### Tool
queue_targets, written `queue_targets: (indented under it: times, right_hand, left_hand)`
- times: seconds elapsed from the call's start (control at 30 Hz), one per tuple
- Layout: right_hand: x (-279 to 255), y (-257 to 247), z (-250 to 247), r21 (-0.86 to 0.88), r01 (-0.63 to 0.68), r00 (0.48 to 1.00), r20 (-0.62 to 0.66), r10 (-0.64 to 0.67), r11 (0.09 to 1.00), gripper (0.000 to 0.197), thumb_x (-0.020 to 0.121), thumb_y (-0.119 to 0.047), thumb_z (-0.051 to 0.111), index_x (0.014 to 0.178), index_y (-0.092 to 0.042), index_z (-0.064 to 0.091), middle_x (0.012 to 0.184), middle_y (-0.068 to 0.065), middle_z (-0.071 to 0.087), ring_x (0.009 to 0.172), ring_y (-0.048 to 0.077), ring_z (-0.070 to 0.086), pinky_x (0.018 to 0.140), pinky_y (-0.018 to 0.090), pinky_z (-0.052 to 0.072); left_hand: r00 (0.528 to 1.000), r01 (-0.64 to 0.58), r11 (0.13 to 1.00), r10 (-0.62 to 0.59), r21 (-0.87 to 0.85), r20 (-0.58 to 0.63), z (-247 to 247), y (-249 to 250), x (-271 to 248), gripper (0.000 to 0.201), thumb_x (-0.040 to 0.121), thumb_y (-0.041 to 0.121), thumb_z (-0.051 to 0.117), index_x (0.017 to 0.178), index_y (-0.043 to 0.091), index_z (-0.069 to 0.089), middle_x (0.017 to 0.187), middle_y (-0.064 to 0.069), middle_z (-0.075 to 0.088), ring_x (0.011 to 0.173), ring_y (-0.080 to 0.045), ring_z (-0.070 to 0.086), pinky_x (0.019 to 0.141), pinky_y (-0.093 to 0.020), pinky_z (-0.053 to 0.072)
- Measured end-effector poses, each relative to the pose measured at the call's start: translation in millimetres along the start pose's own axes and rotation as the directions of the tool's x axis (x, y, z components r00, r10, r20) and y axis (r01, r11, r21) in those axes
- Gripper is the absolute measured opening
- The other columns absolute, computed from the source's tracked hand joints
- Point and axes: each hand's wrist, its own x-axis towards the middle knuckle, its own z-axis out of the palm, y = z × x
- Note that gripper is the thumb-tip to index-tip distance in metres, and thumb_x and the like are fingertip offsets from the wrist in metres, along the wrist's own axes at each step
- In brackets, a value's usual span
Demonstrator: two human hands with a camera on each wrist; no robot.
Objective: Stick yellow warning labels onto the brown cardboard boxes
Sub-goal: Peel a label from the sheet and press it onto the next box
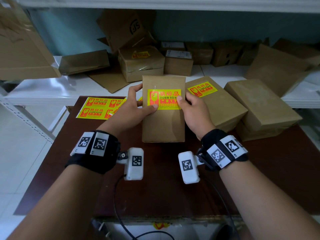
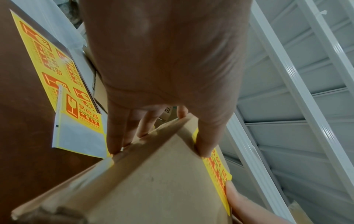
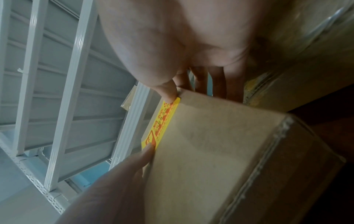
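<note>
A brown cardboard box (image 1: 163,122) stands in the middle of the dark brown table, held between both hands. A yellow warning label (image 1: 164,99) with red print lies flat on its top face. My left hand (image 1: 142,101) grips the box's left edge, fingers down the side (image 2: 114,136), thumb on the label's lower left corner. My right hand (image 1: 185,99) grips the right edge, its thumb (image 3: 168,92) pressing the label's right end. In the wrist views the label (image 2: 218,171) (image 3: 162,121) shows edge-on along the box (image 2: 153,181) (image 3: 210,151).
A sheet of yellow labels (image 1: 102,108) (image 2: 47,60) lies on the table (image 1: 155,187) at the far left. To the right sit a labelled box (image 1: 216,104) and a plain box (image 1: 259,104). Several more boxes (image 1: 142,64) crowd the white shelf behind.
</note>
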Motion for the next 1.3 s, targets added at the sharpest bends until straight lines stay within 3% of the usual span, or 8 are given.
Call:
queue_targets:
  times: [0.17, 0.33, 0.53, 0.73, 1.03, 1.1, 1.2, 1.3]
  right_hand:
    - [0.1, -0.6, 1.0, -0.010, -0.003, 1.000, 0.004, 0.003, 1.000, 0.031, 0.105, -0.030, 0.049, 0.129, -0.024, 0.067, 0.116, -0.007, 0.071, 0.109, 0.014, 0.063, 0.101, 0.041, 0.050]
    - [0.1, -2.1, -0.1, 0.030, -0.022, 1.000, 0.019, 0.022, 0.999, 0.032, 0.105, -0.027, 0.049, 0.132, -0.023, 0.066, 0.117, -0.007, 0.071, 0.110, 0.013, 0.063, 0.101, 0.039, 0.051]
    - [-0.4, -3.4, 3.8, 0.064, -0.031, 0.999, 0.029, 0.029, 0.997, 0.038, 0.099, -0.032, 0.054, 0.133, -0.021, 0.066, 0.119, -0.006, 0.072, 0.113, 0.014, 0.065, 0.104, 0.045, 0.051]
    - [-2.8, -3.6, 6.5, 0.062, -0.043, 0.999, 0.021, 0.042, 0.997, 0.049, 0.091, -0.043, 0.055, 0.135, -0.025, 0.065, 0.120, -0.010, 0.072, 0.113, 0.011, 0.065, 0.102, 0.044, 0.052]
    - [-1.2, -0.9, 3.8, 0.032, -0.027, 1.000, 0.014, 0.026, 0.999, 0.036, 0.100, -0.031, 0.056, 0.134, -0.024, 0.066, 0.119, -0.008, 0.072, 0.112, 0.012, 0.065, 0.102, 0.044, 0.052]
    - [-1.0, -0.8, 3.1, 0.026, -0.030, 0.999, 0.018, 0.029, 0.999, 0.035, 0.102, -0.030, 0.055, 0.135, -0.024, 0.065, 0.120, -0.008, 0.072, 0.113, 0.011, 0.065, 0.103, 0.043, 0.052]
    - [-1.2, -1.6, 2.6, 0.023, -0.034, 0.999, 0.021, 0.033, 0.999, 0.035, 0.102, -0.029, 0.055, 0.136, -0.025, 0.064, 0.121, -0.008, 0.072, 0.114, 0.010, 0.064, 0.104, 0.042, 0.051]
    - [-2.0, -1.9, 2.2, 0.032, -0.030, 0.999, 0.020, 0.030, 0.999, 0.036, 0.102, -0.028, 0.055, 0.136, -0.025, 0.064, 0.122, -0.009, 0.071, 0.115, 0.010, 0.063, 0.105, 0.041, 0.051]
  left_hand:
    - [1.000, 0.004, 1.000, -0.004, -0.002, -0.005, 0.3, 0.1, -0.1, 0.075, 0.090, 0.031, 0.072, 0.147, 0.038, 0.023, 0.114, 0.008, 0.065, 0.115, -0.017, 0.063, 0.075, -0.025, 0.052]
    - [0.999, 0.002, 1.000, -0.002, -0.007, -0.035, 0.7, -2.4, 2.6, 0.077, 0.086, 0.030, 0.077, 0.146, 0.034, 0.028, 0.126, 0.001, 0.065, 0.109, -0.012, 0.066, 0.093, -0.041, 0.055]
    - [0.995, -0.004, 1.000, 0.001, -0.029, -0.097, 4.2, 3.9, 0.4, 0.069, 0.087, 0.027, 0.076, 0.142, 0.023, 0.033, 0.116, 0.005, 0.063, 0.095, 0.003, 0.062, 0.078, -0.018, 0.051]
    - [0.973, -0.023, 0.999, 0.029, 0.029, -0.230, 13.4, 7.3, -1.1, 0.056, 0.087, 0.043, 0.073, 0.127, 0.027, 0.037, 0.093, 0.022, 0.057, 0.087, 0.007, 0.058, 0.075, -0.022, 0.050]
    - [0.976, -0.050, 0.997, 0.036, -0.059, -0.216, 13.4, 5.8, -0.6, 0.044, 0.091, 0.034, 0.071, 0.123, 0.026, 0.041, 0.097, 0.011, 0.068, 0.082, 0.005, 0.067, 0.069, -0.016, 0.051]
    - [0.977, -0.040, 0.997, 0.023, -0.073, -0.210, 12.6, 6.1, 0.0, 0.042, 0.093, 0.033, 0.069, 0.124, 0.026, 0.042, 0.100, 0.009, 0.070, 0.085, 0.000, 0.069, 0.072, -0.020, 0.053]
    - [0.980, -0.023, 0.994, 0.001, -0.106, -0.197, 11.5, 5.5, 1.6, 0.041, 0.094, 0.033, 0.068, 0.126, 0.024, 0.044, 0.106, 0.000, 0.073, 0.093, -0.014, 0.072, 0.085, -0.038, 0.058]
    - [0.983, -0.007, 0.993, -0.015, -0.120, -0.186, 10.4, 4.2, 3.1, 0.036, 0.096, 0.032, 0.065, 0.125, 0.025, 0.046, 0.107, -0.004, 0.074, 0.095, -0.021, 0.073, 0.090, -0.051, 0.057]
